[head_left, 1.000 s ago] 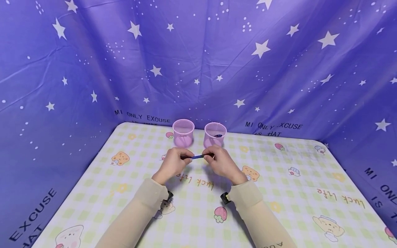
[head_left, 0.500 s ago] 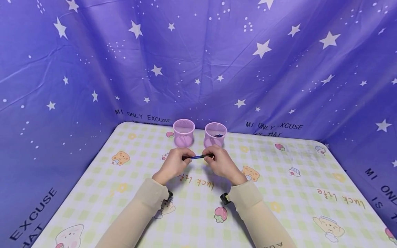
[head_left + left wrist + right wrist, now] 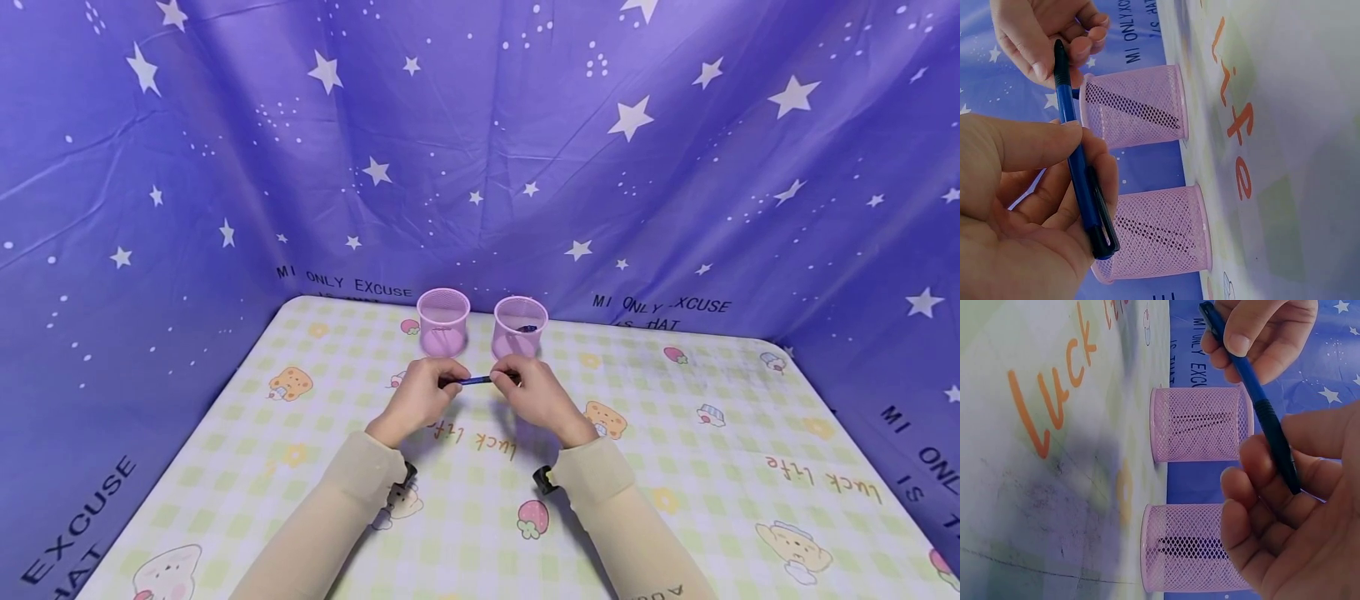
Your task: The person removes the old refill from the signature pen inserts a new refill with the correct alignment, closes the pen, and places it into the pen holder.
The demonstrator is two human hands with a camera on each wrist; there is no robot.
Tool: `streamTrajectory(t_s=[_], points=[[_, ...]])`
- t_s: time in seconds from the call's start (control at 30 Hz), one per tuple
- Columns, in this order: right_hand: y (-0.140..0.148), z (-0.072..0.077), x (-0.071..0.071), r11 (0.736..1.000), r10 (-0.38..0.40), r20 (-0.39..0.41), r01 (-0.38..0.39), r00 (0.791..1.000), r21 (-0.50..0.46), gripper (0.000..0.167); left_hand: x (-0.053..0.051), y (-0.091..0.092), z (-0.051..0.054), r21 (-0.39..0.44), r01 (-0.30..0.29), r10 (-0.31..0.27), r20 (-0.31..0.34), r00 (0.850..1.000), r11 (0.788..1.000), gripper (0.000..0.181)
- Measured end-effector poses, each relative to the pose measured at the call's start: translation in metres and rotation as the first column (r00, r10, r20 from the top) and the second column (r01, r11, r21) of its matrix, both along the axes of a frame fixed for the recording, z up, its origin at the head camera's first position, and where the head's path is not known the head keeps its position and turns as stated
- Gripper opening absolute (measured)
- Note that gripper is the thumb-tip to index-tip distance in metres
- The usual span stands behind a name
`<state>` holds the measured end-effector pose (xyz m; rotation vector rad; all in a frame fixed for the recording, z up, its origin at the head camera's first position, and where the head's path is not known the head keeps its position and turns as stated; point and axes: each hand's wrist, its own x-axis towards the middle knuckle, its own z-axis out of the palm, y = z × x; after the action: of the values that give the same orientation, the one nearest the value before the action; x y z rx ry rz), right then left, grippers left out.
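Note:
Between my two hands, just in front of two pink mesh cups, a blue pen [image 3: 476, 380] with black ends is held level above the table. My left hand [image 3: 422, 392] pinches its blue barrel towards the clip end; the black clip [image 3: 1102, 215] lies along that side in the left wrist view. At the other end, my right hand [image 3: 536, 396] pinches the dark grip near the tip, with thumb and forefinger on either side. The left cup [image 3: 444, 337] stands upright. Inside the right cup [image 3: 517, 343], also upright, a dark pen-like thing [image 3: 528, 328] shows through the mesh.
A checked tablecloth [image 3: 465, 533] with cartoon prints covers the table. Purple star-printed curtains [image 3: 480, 150] rise close behind the cups and along both sides. Each wrist wears a small black camera mount, such as the one at the right cuff [image 3: 544, 479].

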<state>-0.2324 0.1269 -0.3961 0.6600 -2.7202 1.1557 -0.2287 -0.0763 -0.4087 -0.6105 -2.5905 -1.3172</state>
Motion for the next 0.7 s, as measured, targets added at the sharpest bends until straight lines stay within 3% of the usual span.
streamTrajectory(t_s=[0.3,0.7], points=[[-0.0005,0.0018,0.0009,1.0,0.019,0.021,-0.019,1.0,0.006,0.008,0.0003,-0.0005,0.0005,-0.029,0.014,-0.014,-0.02,1.0,0.999,0.02],[-0.0016,0.0002,0.0009,0.999,0.04,0.076,-0.041,0.996,0.007,0.006,0.0003,-0.0018,0.0037,-0.178,0.043,-0.062,-0.103,0.993,0.983,0.022]])
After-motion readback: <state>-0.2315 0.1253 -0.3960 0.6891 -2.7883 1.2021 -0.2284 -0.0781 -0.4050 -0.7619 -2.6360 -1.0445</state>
